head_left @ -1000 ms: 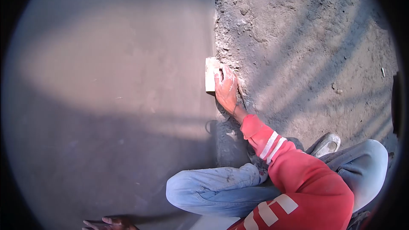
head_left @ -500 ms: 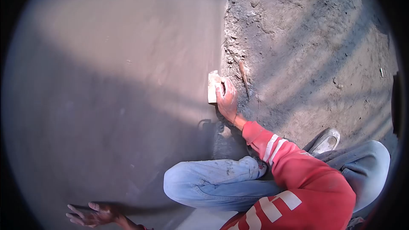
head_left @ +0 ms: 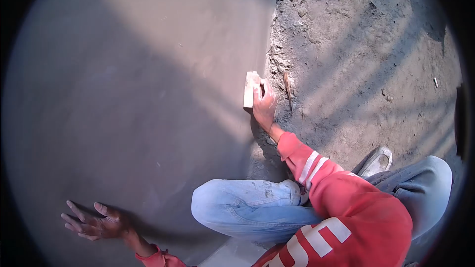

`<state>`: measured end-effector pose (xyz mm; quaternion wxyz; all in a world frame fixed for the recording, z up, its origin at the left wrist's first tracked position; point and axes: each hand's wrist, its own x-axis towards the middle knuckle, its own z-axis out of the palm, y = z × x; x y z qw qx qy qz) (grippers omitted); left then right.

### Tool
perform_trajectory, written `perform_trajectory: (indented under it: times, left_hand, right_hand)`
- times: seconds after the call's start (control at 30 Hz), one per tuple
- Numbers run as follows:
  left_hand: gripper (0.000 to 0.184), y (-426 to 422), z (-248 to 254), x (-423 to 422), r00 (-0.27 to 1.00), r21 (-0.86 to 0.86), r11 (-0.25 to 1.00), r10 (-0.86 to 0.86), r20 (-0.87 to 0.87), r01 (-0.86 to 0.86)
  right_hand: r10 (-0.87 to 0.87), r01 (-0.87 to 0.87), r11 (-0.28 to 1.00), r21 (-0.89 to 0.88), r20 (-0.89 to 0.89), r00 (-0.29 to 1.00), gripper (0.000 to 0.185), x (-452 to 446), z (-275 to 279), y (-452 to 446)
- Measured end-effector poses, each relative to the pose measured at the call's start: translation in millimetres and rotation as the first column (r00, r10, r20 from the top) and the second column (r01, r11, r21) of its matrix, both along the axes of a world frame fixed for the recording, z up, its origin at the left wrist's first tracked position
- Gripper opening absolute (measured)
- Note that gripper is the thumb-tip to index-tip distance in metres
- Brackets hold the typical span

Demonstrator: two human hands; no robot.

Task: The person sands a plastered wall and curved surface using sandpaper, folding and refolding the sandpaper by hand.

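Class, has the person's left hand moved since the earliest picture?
Yes: the left hand has moved leftward, farther from the edge where the smooth surface meets the rough ground.

The block (head_left: pixel 250 91) lies on the slab (head_left: pixel 148 128), left of soil (head_left: pixel 356 74).

Our right hand (head_left: pixel 265 105) hides part of the float (head_left: pixel 249 91) at the slab's (head_left: pixel 148 118) dirt-side edge. The picture's bottom cuts off our left sleeve (head_left: pixel 159 259) and the sweatshirt's lettering (head_left: pixel 316 241). On the dirt (head_left: pixel 356 69), one white scrap (head_left: pixel 436 82) is too small for us to identify.
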<state>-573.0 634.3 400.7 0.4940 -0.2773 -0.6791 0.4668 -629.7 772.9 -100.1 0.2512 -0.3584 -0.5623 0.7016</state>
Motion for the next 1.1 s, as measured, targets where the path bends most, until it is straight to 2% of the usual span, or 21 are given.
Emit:
perform_trajectory:
  times: [0.07,0.1,0.13,0.2,0.27,0.37,0.4,0.47,0.5,0.53,0.6,0.63,0.7,0.77,0.8,0.83,0.9,1.0,1.1]
  left_hand:
    - [0.068,-2,-4,-8,0.993,0.029,0.993,-0.117,-0.013,0.117]
    - [0.067,0,-6,-6,0.996,0.043,0.998,-0.038,-0.078,0.041]
    - [0.066,4,-4,-2,0.989,0.056,0.998,0.045,-0.141,-0.037]
    - [0.063,12,-2,3,0.974,0.070,0.990,0.136,-0.184,-0.125]
    - [0.060,17,0,10,0.967,0.089,0.983,0.177,-0.182,-0.163]
    - [0.056,21,0,8,0.982,0.115,0.988,0.121,-0.147,-0.104]
    - [0.055,19,1,6,0.984,0.120,0.989,0.107,-0.139,-0.090]
    - [0.053,20,2,9,0.987,0.125,0.989,0.096,-0.130,-0.079]
    - [0.052,36,-2,17,0.971,0.157,0.971,0.202,-0.125,-0.181]
    - [0.052,45,-7,24,0.995,0.316,0.944,0.097,0.009,-0.095]
    - [0.052,66,-19,26,0.952,0.621,0.784,-0.209,0.223,0.027]
    - [0.049,97,-29,35,0.847,0.840,0.542,-0.464,0.258,0.041]
    - [0.049,161,-40,62,0.563,0.937,0.322,-0.753,0.339,-0.133]
    - [0.053,228,-55,69,0.385,0.838,0.490,-0.744,0.546,-0.242]
    - [0.053,253,-64,62,0.314,0.784,0.573,-0.719,0.620,-0.238]
    - [0.054,272,-73,53,0.236,0.726,0.650,-0.687,0.688,-0.223]
    - [0.053,295,-84,41,0.091,0.609,0.753,-0.608,0.789,-0.250]
    - [0.057,300,-110,22,-0.007,0.479,0.811,-0.510,0.860,-0.337]
    - [0.058,303,-127,-3,-0.138,0.448,0.843,-0.502,0.854,-0.297]
  right_hand:
    - [-0.053,0.057,0.996,-0.064,0.058,0.997,0.022,-55,24,65]
    - [-0.147,0.146,0.985,-0.087,0.002,0.989,0.019,-87,33,95]
    - [-0.162,0.160,0.985,-0.060,-0.032,0.986,0.018,-109,53,132]
    - [-0.295,0.258,0.946,-0.194,-0.191,0.936,0.020,-131,108,195]
    - [-0.421,0.370,0.905,-0.209,-0.320,0.849,0.023,-131,157,236]
    - [-0.470,0.171,0.840,-0.515,-0.535,0.702,0.025,-92,201,273]
    - [-0.489,0.038,0.787,-0.616,-0.586,0.646,0.025,-70,207,282]
    - [-0.577,-0.097,0.636,-0.766,-0.555,0.600,0.027,-41,200,294]
    - [-0.590,-0.109,0.595,-0.796,-0.525,0.613,0.028,-33,183,295]
    - [-0.601,-0.120,0.559,-0.821,-0.501,0.623,0.030,-28,166,299]
    - [-0.609,-0.102,0.419,-0.902,-0.363,0.705,0.033,-10,145,315]
    - [-0.626,-0.060,0.449,-0.891,-0.362,0.691,0.034,-6,131,326]
    - [-0.658,-0.006,0.489,-0.872,-0.373,0.654,0.038,9,105,352]
    - [-0.728,0.086,0.462,-0.883,-0.322,0.605,0.039,26,92,388]
    - [-0.708,0.089,0.514,-0.853,-0.363,0.606,0.039,38,90,406]
    - [-0.724,0.075,0.539,-0.839,-0.416,0.550,0.038,48,90,422]
    - [-0.752,0.157,0.527,-0.835,-0.373,0.543,0.036,71,99,450]
    - [-0.744,0.196,0.603,-0.773,-0.457,0.486,0.036,99,105,479]
    - [-0.690,0.300,0.697,-0.651,-0.496,0.526,0.037,117,106,489]
